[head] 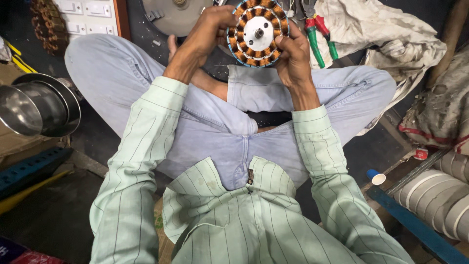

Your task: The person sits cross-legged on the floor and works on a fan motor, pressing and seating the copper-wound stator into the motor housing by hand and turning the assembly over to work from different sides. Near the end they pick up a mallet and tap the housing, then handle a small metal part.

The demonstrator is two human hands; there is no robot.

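— Head view first: what do we have in our hands?

— Our left hand [207, 30] and right hand [293, 54] both grip a round motor stator [257, 33] with copper windings, held up between them above our crossed legs, its face and centre shaft turned toward us.

— How are the fingers set?

— Both hands are closed on its rim, left on the left edge, right on the lower right; the fingertips behind it are probably hidden.

— And around us?

— Pliers with red and green handles [317, 39] lie just beyond the right hand on a dirty cloth [391, 34]. A steel pot [36, 105] sits well to our left.
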